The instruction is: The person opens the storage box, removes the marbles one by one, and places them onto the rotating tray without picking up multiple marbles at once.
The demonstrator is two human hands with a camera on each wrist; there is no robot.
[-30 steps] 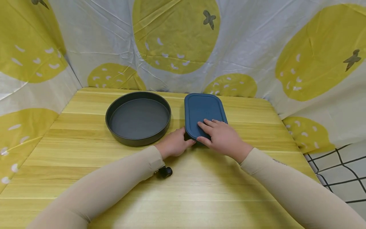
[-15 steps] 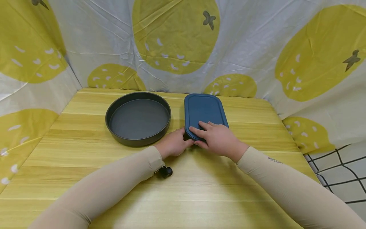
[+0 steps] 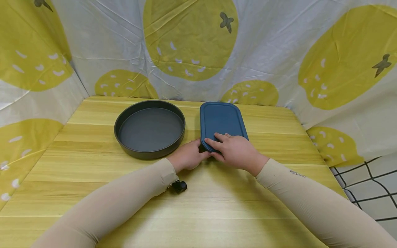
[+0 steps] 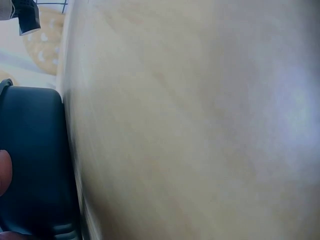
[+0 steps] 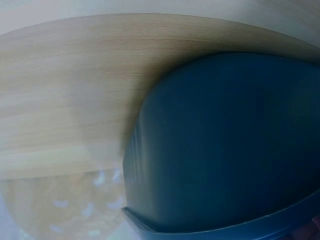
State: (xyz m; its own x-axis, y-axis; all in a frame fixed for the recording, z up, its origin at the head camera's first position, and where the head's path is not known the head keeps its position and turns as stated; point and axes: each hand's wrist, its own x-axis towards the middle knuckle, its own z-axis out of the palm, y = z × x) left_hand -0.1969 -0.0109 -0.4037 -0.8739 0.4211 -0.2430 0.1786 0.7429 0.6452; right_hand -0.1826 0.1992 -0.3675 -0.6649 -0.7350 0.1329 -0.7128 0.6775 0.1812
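Observation:
A rectangular food container (image 4: 37,130) with a dark blue lid (image 3: 221,117) lies on the table, right of centre in the head view. My left hand (image 3: 187,155) grips its near left corner, with fingers along the side and thumb at the front. My right hand (image 3: 238,151) lies over the lid's near end, fingers on top and thumb at the front edge close to the left thumb. In the right wrist view the container's side wall (image 5: 225,140) fills much of the picture, and a fingertip shows at the lid's rim. The container's contents are hidden.
A round dark grey pan (image 3: 151,129) stands just left of the container, close to my left hand. A wooden table (image 3: 192,220) carries both. Lemon-patterned cloth (image 3: 260,41) hangs behind and at the sides.
My right hand has shifted slightly left and nearer on the lid, its thumb moving to the front edge beside the left thumb. The left hand, container and pan have stayed put.

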